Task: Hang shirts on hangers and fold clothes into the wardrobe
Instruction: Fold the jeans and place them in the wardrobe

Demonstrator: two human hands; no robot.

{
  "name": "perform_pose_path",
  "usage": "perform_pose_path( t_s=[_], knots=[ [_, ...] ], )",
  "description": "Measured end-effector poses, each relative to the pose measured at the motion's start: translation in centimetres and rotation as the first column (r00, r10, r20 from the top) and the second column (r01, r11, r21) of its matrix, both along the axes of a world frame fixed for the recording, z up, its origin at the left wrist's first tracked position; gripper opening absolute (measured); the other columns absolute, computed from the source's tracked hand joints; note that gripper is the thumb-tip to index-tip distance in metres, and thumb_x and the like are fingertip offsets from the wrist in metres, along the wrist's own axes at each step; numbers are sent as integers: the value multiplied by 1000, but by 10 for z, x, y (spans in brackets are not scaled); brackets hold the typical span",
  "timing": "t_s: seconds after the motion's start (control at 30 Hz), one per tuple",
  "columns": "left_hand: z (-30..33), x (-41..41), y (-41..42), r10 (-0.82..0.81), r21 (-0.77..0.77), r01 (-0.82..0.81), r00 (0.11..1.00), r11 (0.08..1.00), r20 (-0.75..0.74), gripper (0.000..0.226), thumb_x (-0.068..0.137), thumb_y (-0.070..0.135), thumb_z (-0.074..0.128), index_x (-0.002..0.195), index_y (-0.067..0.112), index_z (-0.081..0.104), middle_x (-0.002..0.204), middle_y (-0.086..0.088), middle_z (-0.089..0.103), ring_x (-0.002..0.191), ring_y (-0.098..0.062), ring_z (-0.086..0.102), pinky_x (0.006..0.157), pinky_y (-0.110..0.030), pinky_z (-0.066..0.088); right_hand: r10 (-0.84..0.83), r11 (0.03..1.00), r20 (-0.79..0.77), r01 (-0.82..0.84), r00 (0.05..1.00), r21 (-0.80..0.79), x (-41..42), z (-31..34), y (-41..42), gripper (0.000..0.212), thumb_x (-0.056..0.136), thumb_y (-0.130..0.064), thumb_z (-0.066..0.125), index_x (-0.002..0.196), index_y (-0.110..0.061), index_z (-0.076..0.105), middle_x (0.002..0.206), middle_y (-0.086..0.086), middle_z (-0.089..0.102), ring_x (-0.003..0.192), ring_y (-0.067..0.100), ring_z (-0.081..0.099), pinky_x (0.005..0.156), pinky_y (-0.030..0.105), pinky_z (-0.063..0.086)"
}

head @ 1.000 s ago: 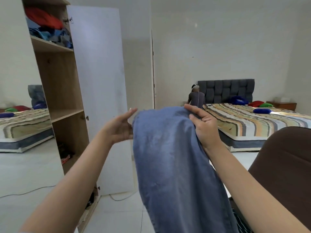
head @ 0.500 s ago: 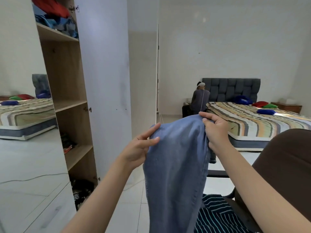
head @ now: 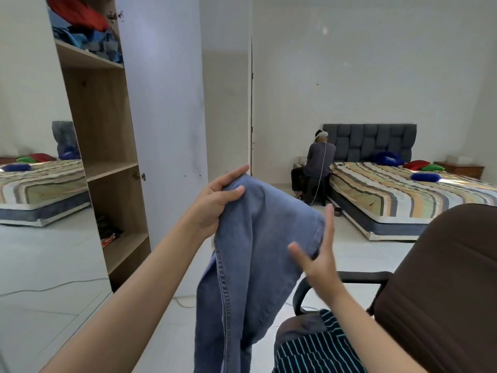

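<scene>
At the far left, the open wardrobe (head: 107,146) shows how much is done: its top shelf (head: 88,56) carries a loose heap of red and blue clothes (head: 86,30), more bundled than folded as far as can be seen, while the middle shelf (head: 113,168) looks bare and something small and dark lies lower down. No hanging rail or hangers are visible, so the hanging part of the task cannot be judged. Moving toward the centre, the left hand (head: 215,200) grips the upper corner of a pair of blue jeans (head: 258,254), thumb on the front and fingers behind, holding them up in the air in front of the wardrobe door (head: 166,103). The jeans hang unfolded, one leg trailing below the frame. Just right of that, the right hand (head: 317,254) is spread flat, fingers straight, against the jeans' right edge and grasping nothing. Further right, a striped garment (head: 314,351) lies on a chair (head: 441,286), apparently still waiting. So the jeans have yet to be folded and shelved, and more clothes remain.
</scene>
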State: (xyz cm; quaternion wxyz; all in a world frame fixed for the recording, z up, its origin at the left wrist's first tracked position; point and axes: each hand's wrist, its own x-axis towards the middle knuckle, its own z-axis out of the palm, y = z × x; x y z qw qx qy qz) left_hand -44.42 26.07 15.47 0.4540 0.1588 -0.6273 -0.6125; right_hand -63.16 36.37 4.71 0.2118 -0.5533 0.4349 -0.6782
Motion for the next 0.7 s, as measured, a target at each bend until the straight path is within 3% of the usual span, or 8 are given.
perform_pose_path(
  t_s=[0.07, 0.13, 0.2, 0.27, 0.4, 0.5, 0.6, 0.7],
  knots=[
    [5, 1, -3, 6, -24, -5, 1000, 1000, 10, 40, 91, -3, 49, 123, 18, 58, 112, -3, 64, 97, -14, 63, 88, -21, 52, -56, 997, -109, 51, 992, -49, 19, -12, 2, 106, 78, -24, 76, 142, -56, -2, 147, -35, 15, 136, -14, 22, 100, 8, 37],
    [9, 9, -7, -7, -55, 10, 999, 998, 51, 43, 90, -6, 48, 124, 18, 57, 109, -2, 64, 96, -14, 63, 87, -22, 53, -182, 974, -203, 149, 962, -169, 33, -8, 1, 97, 84, -4, 68, 145, -50, 8, 149, 6, 36, 130, 11, 39, 102, 27, 43],
    [13, 21, -12, -47, -69, 55, 992, 996, 114, 50, 83, -8, 55, 124, 21, 57, 108, -2, 64, 93, -16, 64, 85, -27, 54, -220, 950, -237, 152, 946, -272, 36, 4, 3, 83, 87, 8, 58, 142, -46, 30, 103, 38, 53, 84, 34, 56, 70, 38, 52],
    [16, 35, -17, -52, -94, 75, 973, 993, 227, 56, 74, -3, 60, 122, 24, 58, 111, -3, 62, 94, -18, 63, 85, -30, 54, -191, 946, -204, 126, 960, -298, 29, 17, 3, 67, 89, 9, 54, 123, -48, 56, 69, 19, 59, 43, 11, 38, 46, 17, 38],
    [21, 61, -29, -2, -78, 38, 911, 996, 412, 51, 69, 6, 63, 116, 26, 62, 126, -6, 55, 109, -26, 58, 87, -34, 52, -97, 965, -86, 72, 992, -254, 16, 46, -2, 51, 91, 10, 51, 82, -33, 77, 43, -9, 42, 41, 4, 27, 46, 11, 27],
    [21, 72, -33, -35, -22, 51, 882, 998, 470, 57, 67, 11, 71, 122, 23, 60, 132, -11, 53, 116, -33, 56, 83, -35, 54, -65, 974, -76, 47, 995, -221, 21, 61, -5, 44, 91, 8, 51, 80, -27, 76, 50, 10, 45, 49, 11, 36, 53, 16, 33],
    [3, 78, -32, -98, 115, 71, 961, 991, 260, 80, 52, 25, 88, 126, 26, 58, 133, -10, 54, 112, -30, 59, 77, -32, 57, -56, 969, -28, 48, 998, -241, 25, 74, -7, 36, 93, 7, 50, 91, -20, 73, 80, -11, 71, 78, 4, 62, 76, 14, 47],
    [-26, 76, -24, -232, 225, 245, 969, 943, -84, 82, 60, 34, 85, 134, 29, 50, 135, -5, 53, 115, -29, 56, 79, -36, 54, -23, 963, 88, 46, 996, -266, 21, 87, -14, 38, 92, 9, 49, 94, -22, 71, 89, -17, 72, 91, 0, 64, 82, 14, 47]
  ],
)
